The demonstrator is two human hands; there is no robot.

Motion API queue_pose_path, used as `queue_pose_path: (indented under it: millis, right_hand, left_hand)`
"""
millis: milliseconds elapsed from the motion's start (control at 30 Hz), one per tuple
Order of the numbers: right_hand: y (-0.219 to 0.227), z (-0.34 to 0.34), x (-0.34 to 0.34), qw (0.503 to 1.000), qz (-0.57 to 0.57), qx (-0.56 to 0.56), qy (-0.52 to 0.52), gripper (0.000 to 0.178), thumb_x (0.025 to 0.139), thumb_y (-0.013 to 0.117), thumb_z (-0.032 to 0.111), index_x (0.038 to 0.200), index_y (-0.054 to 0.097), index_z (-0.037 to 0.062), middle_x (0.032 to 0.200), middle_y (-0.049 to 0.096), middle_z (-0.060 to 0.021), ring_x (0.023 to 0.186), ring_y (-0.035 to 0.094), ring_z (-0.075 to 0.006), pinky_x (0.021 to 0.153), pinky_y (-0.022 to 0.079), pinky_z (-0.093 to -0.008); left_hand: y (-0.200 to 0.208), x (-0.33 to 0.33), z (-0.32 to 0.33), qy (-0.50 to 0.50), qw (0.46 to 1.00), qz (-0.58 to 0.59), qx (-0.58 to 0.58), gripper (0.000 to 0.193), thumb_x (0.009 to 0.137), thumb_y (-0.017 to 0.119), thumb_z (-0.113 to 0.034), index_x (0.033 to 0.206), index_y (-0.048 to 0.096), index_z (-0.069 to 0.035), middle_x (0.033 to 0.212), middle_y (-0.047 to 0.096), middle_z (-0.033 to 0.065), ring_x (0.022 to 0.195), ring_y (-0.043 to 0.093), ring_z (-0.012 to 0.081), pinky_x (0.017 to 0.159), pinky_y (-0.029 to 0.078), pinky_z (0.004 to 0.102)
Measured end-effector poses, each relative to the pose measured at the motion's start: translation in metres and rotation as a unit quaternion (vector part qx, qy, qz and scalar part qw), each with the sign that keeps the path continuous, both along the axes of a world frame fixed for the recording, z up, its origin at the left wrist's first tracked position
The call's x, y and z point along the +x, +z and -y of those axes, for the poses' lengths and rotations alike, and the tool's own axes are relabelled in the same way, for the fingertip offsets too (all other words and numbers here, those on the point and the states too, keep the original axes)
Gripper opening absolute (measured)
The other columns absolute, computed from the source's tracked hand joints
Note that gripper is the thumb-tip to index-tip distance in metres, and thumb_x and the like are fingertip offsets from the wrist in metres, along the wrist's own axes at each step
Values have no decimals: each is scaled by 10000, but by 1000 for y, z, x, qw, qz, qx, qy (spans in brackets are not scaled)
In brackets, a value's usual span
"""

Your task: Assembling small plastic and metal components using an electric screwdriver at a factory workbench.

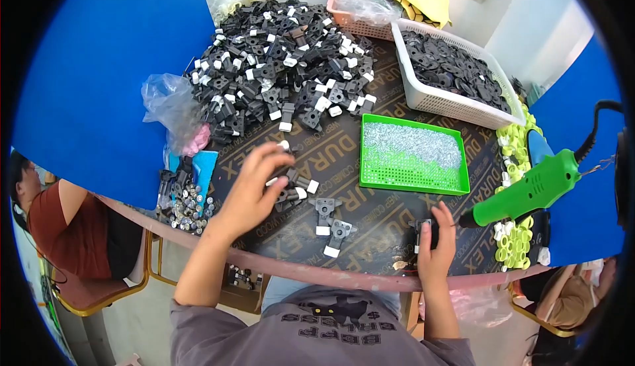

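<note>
My left hand (254,187) is over the table with its fingers apart, just above a few black plastic parts with white ends (297,191). Nothing shows in its grasp. Near the front edge, my right hand (438,244) has its fingers stretched out. Its thumb partly covers a single black part (417,234) standing on the table; whether they touch, I cannot tell. Between my hands lie two more of these parts, one flat with wing-like ends (324,212) and one overlapping it (339,235). A large heap of the same black-and-white parts (284,62) fills the back left.
A green tray (413,187) of small silvery pieces stands mid-table. Behind it is a white basket (456,105) of black discs. A green power screwdriver (529,191) hangs at right over yellow-green rings (512,247). Small metal cylinders (188,210) lie left. Blue panels (112,68) flank the table.
</note>
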State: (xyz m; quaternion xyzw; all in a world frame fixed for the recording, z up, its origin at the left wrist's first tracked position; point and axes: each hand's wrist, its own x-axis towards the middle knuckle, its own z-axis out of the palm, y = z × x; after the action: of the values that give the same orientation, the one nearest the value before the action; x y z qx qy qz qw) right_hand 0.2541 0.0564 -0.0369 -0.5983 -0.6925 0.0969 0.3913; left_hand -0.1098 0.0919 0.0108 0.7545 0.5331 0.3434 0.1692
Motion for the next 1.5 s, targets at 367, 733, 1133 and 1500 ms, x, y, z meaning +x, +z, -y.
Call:
queue_pose_path:
  millis: [367,733,1133,1500]
  right_hand:
    - [-5,8,16,970,-58,175,-160,194,964,581,68,1097,714,21,1505,393,-209,1353,421,-329,1084,348,-420]
    - [23,64,6,927,18,363,-91,226,822,659,83,1040,623,131,1427,414,-185,1262,445,-365,1045,374,-503]
    - [9,18,-76,958,54,-36,279,320,751,724,54,1058,638,79,1330,537,-130,1305,470,-375,1065,402,-472]
    - [14,9,5,972,152,-91,158,404,855,701,159,1248,610,147,1418,490,-107,1395,358,-370,1145,246,-556]
  left_hand:
    - [0,-2,-54,119,991,58,32,142,840,721,-88,970,716,-31,937,721,142,867,706,284,779,534,333]
    - [-47,58,80,278,944,167,52,157,850,720,-13,1003,732,-45,980,623,76,868,601,169,783,486,275]
    - [-20,55,102,187,974,20,-126,472,820,781,-158,1258,618,-96,1011,565,87,863,598,237,728,498,338]
    - [-39,97,58,209,974,-67,-65,412,971,602,-229,1356,534,-98,1290,472,181,805,648,345,691,531,430]
